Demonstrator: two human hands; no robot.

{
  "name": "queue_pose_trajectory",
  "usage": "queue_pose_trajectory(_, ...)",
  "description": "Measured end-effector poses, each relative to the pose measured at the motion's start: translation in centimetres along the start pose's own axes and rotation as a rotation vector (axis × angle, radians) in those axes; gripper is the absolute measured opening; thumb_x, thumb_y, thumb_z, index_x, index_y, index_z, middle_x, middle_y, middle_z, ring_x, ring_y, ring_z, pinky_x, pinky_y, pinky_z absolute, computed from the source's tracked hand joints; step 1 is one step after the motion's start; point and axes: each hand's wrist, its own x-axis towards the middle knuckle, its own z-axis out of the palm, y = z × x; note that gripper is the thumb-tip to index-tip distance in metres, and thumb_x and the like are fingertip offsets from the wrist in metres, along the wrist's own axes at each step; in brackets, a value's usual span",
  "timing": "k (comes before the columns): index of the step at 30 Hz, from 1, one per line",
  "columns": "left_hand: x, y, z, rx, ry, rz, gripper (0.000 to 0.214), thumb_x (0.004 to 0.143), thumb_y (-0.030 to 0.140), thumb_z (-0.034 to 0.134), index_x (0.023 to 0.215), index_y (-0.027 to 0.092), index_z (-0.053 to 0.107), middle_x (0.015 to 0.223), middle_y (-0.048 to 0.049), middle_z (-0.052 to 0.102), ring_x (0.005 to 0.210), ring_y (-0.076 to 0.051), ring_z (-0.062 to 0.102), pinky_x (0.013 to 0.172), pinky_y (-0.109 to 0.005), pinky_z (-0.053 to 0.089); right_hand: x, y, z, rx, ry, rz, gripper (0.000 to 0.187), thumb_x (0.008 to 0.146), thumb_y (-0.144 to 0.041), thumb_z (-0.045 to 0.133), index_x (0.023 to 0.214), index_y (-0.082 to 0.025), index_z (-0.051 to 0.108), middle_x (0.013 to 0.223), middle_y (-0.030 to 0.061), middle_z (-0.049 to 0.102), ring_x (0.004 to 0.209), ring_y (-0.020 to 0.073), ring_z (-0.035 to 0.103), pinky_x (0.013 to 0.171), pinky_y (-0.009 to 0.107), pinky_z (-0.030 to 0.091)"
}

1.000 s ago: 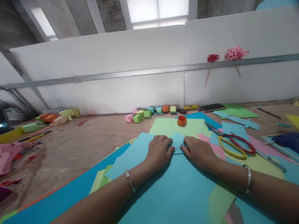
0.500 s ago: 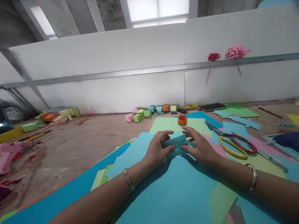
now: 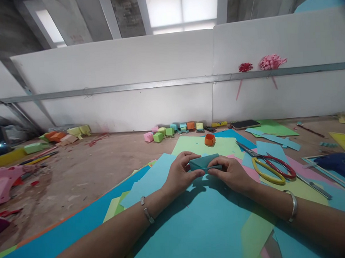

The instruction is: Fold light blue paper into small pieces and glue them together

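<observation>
A small folded piece of blue paper (image 3: pixel 203 162) is held between both hands, just above a large light blue sheet (image 3: pixel 189 224). My left hand (image 3: pixel 182 170) pinches its left end, thumb below and fingers behind. At the other end, my right hand (image 3: pixel 231 172) grips the lower fold between thumb and fingers. A crease runs slantwise across the folded paper. Beyond the hands, a small orange paper box (image 3: pixel 210 139) rests on a pale green sheet (image 3: pixel 187 143).
Scissors with red and yellow handles (image 3: pixel 270 170) and a metal-bladed cutter (image 3: pixel 314 186) lie at right, near a dark blue glue gun (image 3: pixel 336 162). A pink glue gun (image 3: pixel 7 180) is at left. Small paper cubes (image 3: pixel 158 136) line the back by a phone (image 3: pixel 245 124).
The folded paper has been lifted and tilted, its fold now showing as a slanted shape. My right fingers have closed in on its right end.
</observation>
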Motion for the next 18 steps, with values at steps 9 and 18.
queue_pose_trajectory(9, -0.23, 0.9, 0.41, -0.372, -0.045, -0.349, 0.072, 0.059, 0.034, 0.087, 0.123, 0.012, 0.061, 0.078, -0.0012, 0.07, 0.072, -0.016, 0.066, 0.074, -0.036, 0.06, -0.44, 0.02, 0.03, 0.042, 0.089, -0.069, 0.025, 0.08, -0.032, 0.064, 0.102, -0.022, 0.069, 0.105, 0.007, 0.07, 0.092, 0.0229, 0.063, 0.077, 0.036, 0.053)
queue_pose_trajectory(18, -0.03, 1.07, 0.34, -0.34, 0.059, -0.361, 0.071, 0.06, 0.027, 0.086, 0.124, 0.012, 0.059, 0.068, 0.0028, 0.068, 0.065, -0.013, 0.064, 0.07, -0.033, 0.06, -0.29, -0.84, -0.09, 0.316, 0.048, 0.157, 0.039, 0.08, -0.04, 0.065, 0.11, -0.015, 0.062, 0.084, 0.006, 0.071, 0.072, 0.0194, 0.067, 0.066, 0.034, 0.056)
